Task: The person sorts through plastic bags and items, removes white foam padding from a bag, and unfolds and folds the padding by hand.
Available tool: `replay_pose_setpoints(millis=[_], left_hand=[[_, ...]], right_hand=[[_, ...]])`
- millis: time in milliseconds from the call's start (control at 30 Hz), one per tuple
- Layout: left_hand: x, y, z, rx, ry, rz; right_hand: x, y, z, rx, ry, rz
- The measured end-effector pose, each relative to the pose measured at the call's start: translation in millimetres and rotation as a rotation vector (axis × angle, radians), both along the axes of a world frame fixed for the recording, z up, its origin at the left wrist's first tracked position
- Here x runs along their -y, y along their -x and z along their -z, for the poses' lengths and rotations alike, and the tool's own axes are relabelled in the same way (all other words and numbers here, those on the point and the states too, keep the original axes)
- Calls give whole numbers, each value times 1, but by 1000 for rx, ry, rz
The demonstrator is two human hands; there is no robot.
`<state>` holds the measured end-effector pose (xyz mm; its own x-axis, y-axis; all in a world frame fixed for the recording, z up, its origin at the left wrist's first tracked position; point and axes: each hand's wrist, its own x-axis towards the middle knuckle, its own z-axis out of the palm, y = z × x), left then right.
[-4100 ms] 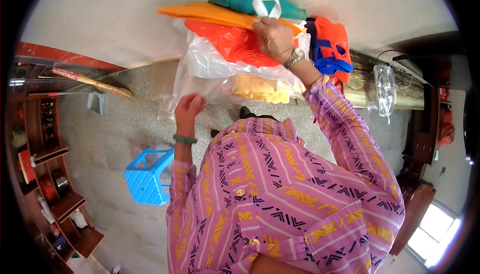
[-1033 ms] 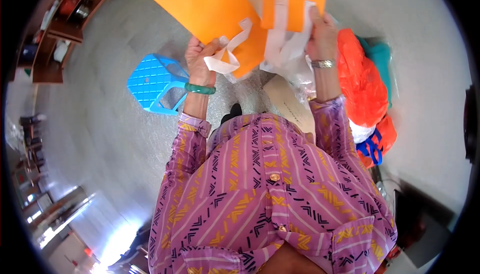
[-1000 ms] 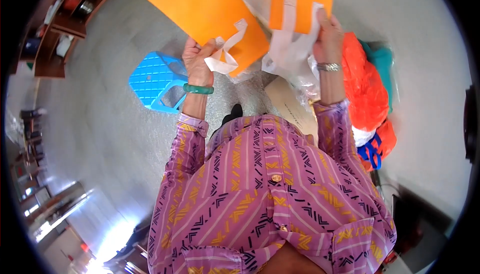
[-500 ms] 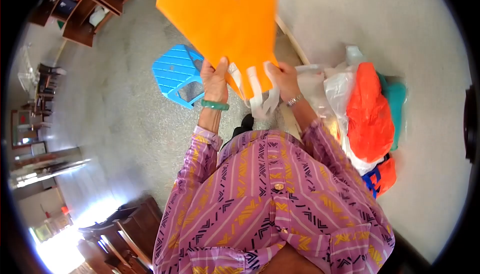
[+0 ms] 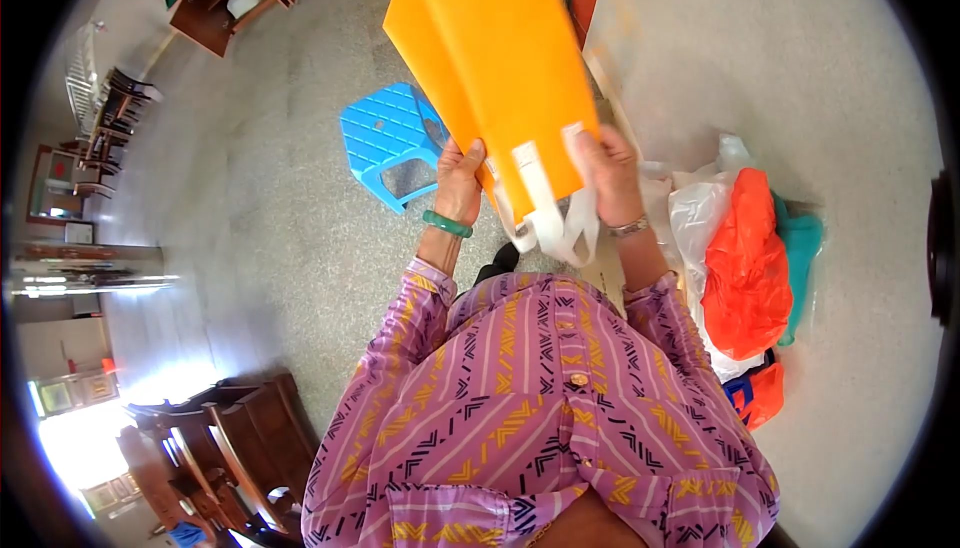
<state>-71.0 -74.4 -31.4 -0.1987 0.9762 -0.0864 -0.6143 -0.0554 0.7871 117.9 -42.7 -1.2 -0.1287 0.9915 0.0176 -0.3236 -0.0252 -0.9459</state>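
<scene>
A yellow-orange tote bag [image 5: 505,58] with white strap handles [image 5: 545,203] is stretched out in front of me, its handle end toward my body. The straps dangle in loops below that edge. My left hand [image 5: 460,183], below a green bangle, is closed on the bag's left edge with the thumb on top. On the other side my right hand [image 5: 614,176] pinches the bag's right corner by a strap. A lengthwise fold runs down the bag's left part. The fingers behind the fabric are hidden.
A blue plastic stool [image 5: 392,138] stands on the floor to the left. At right lie several plastic bags, among them a red bag [image 5: 748,263], a white bag [image 5: 700,213] and a green bag [image 5: 798,258]. Wooden furniture [image 5: 225,448] is at lower left, with open shelves [image 5: 210,23] at upper left.
The bag has gone from spread in a V at its far end to lying flatter and narrower. Both hands keep hold and appear slightly further right and lower in view.
</scene>
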Motion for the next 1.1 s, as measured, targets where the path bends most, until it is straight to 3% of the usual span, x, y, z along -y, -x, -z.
replay_pose_setpoints(millis=[300, 367, 433, 467, 567, 633, 733, 867, 1100], left_hand=[[34, -12, -30, 412, 42, 6], [31, -15, 7, 300, 1, 1], [24, -12, 15, 103, -38, -36], [23, -15, 14, 27, -40, -86], [28, -13, 8, 17, -35, -177], [28, -9, 7, 81, -83, -193], [33, -2, 11, 186, -173, -200], [47, 0, -2, 173, -95, -262], [69, 47, -22, 197, -139, -510]], right_hand=[[15, 10, 44, 225, 45, -161], [9, 4, 48, 381, 23, -132], [6, 6, 44, 333, 102, -194], [5, 14, 47, 308, 50, -107], [1, 12, 30, 503, -71, -155], [-11, 18, 38, 376, -148, -130], [-8, 32, 15, 268, -71, -420], [-8, 33, 19, 151, -22, -585], [-17, 46, 25, 368, -110, -888]])
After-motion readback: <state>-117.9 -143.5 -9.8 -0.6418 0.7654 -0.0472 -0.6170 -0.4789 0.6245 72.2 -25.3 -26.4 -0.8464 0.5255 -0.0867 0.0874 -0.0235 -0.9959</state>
